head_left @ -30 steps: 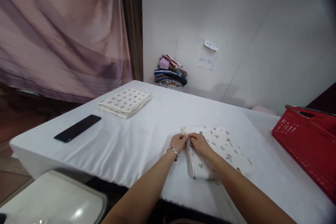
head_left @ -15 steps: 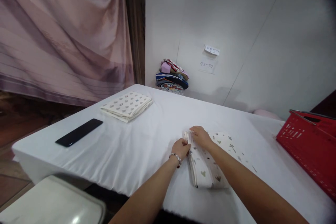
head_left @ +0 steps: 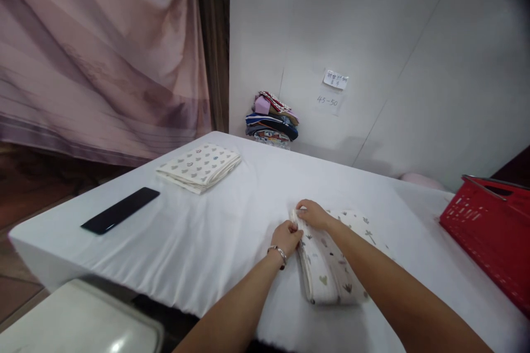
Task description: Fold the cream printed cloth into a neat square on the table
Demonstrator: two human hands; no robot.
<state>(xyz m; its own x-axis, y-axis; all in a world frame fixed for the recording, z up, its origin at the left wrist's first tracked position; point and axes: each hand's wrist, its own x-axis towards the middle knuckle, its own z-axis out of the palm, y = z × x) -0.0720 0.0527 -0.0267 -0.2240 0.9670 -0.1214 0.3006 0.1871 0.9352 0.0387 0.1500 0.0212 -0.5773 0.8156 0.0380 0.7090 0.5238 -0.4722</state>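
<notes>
A white cloth (head_left: pixel 331 281) printed with small green and grey plants lies partly folded near the table's front edge. My left hand (head_left: pixel 287 237), with a silver bracelet at the wrist, pinches the cloth's left folded edge. Just beyond it, my right hand (head_left: pixel 311 214) has its fingers closed on the far left corner of the same cloth. My right forearm crosses over the cloth and hides part of it. Farther left sits another folded cloth (head_left: pixel 201 165), white with grey prints, touched by neither hand.
The white-covered table (head_left: pixel 256 198) carries a black flat slab (head_left: pixel 121 210) at left and a red basket (head_left: pixel 488 231) at right. A stack of folded fabrics (head_left: pixel 272 120) stands behind, by the wall. A pale stool (head_left: pixel 86 320) is at lower left.
Both hands keep their hold at the cloth's left edge and have barely moved. The near folded end of the cloth sits slightly lower in view, and the whole view has shifted a little.
</notes>
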